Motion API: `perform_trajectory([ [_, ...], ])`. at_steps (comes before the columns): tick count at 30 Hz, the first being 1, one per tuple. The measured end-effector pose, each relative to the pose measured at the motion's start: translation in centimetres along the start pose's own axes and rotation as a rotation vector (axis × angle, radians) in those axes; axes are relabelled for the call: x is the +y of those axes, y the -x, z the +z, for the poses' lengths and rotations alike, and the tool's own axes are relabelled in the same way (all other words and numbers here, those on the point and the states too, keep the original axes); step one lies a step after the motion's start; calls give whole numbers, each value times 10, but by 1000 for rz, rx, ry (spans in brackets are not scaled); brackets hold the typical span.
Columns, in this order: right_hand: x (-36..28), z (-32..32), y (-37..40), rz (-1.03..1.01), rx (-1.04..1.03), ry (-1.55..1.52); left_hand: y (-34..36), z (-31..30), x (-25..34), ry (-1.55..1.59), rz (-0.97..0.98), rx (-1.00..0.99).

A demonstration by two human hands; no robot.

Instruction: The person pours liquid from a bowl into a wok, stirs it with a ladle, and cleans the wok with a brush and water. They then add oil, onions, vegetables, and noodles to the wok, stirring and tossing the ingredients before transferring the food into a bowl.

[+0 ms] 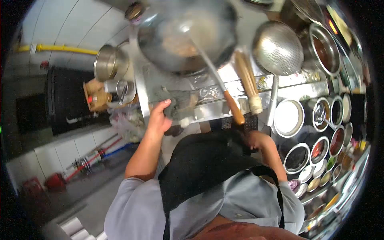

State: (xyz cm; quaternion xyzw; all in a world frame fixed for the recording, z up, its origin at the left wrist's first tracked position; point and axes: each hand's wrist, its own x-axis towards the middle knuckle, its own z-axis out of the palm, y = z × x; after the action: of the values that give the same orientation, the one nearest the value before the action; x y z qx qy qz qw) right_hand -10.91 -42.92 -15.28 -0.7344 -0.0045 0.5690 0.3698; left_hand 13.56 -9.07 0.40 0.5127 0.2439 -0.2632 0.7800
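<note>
My left hand (160, 114) is closed on a dark grey cloth (171, 107) at the front left edge of the steel stove. Beyond it stands a large wok (150, 42) with blurred, pale brown food (182, 44) inside. A ladle with a wooden handle (233, 106) leans in the wok, its grip pointing towards me and touched by neither hand. My right hand (259, 141) is beside my black apron, below the ladle's handle. It is smeared and partly dark, so its fingers cannot be made out.
Right of the wok lie a bamboo brush (247, 80) and a perforated skimmer (279, 48). A metal pot of brown liquid (327, 52) stands beyond. Several bowls of ingredients, including a white bowl (289, 117), fill the right side. A steel pot (109, 63) stands at left.
</note>
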Motion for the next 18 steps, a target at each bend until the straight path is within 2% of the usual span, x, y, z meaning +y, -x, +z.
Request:
perform_trajectory([
  [1,-51,-7,57,-35,226,40,11,-4,4,51,36,-185],
  [2,-105,-33,113,-130,300,-113,17,-6,6,96,77,-381],
  [3,-146,-47,147,-219,370,-275,20,-13,4,90,109,-455],
  [4,-162,-48,150,-534,563,-430,20,-16,0,112,120,-452],
  [5,-196,-57,159,-603,662,-507,18,-16,-6,295,66,-552],
  [6,-226,-67,151,-639,819,-323,16,-12,-12,476,10,-658],
  [7,-255,-79,142,-671,970,-129,16,-5,-16,445,23,-697],
  [8,-278,-88,129,-610,1017,59,23,6,-17,464,32,-711],
  [9,-302,-89,114,-567,1024,-58,29,18,-14,436,127,-722],
  [10,-311,-91,92,-577,1085,91,31,27,-13,407,228,-727],
  [11,-323,-93,80,-561,1169,175,27,29,-17,531,209,-770],
  [12,-326,-98,69,-567,1165,198,23,24,-17,547,226,-774],
  [14,-326,-106,52,-584,1083,221,19,15,-20,547,187,-732],
  [15,-325,-113,51,-662,1050,104,25,15,-15,572,147,-694],
  [16,-326,-122,59,-541,930,-16,25,8,-15,590,156,-698],
  [18,-316,-137,63,-398,909,-12,26,-9,-19,533,-60,-522],
])
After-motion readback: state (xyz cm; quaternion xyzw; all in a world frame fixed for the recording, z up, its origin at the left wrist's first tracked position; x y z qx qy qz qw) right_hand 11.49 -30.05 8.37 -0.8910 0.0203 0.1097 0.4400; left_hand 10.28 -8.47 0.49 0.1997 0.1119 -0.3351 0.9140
